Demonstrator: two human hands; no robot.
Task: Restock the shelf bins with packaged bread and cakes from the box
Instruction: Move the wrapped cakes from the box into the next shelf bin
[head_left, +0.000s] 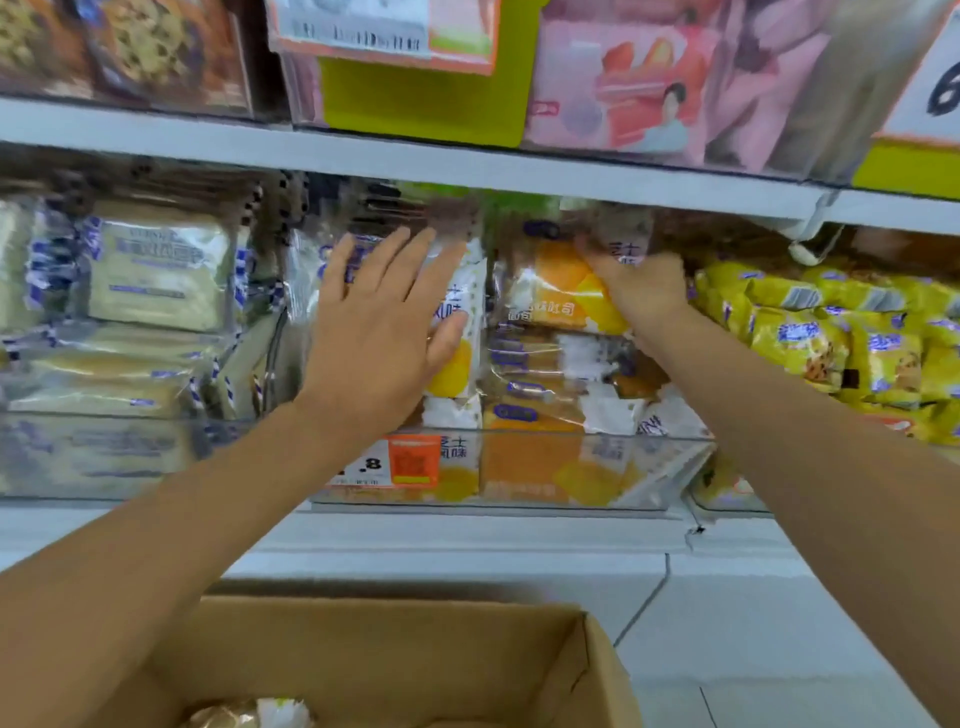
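orange bread pack (558, 291): on top of the stack in the middle clear bin (519, 467), tilted, not yet settled
right hand (641, 293): on the pack's right upper edge; fingers look curled round it, but blur makes this unsure
left hand (384, 332): fingers straight and spread, palm flat against the upright packs (460, 322) on the bin's left side, holding nothing
step: placing one pack while the row is held back
next move: likely push the pack flat and level, let go, then reach down for more
box (415, 654): below, open, with at least one leftover pack (249, 714) at the bottom edge
neighbours: white bread packs (156, 270) in the left bin, yellow packs (841, 332) on the right
price tag (395, 462): on the bin front
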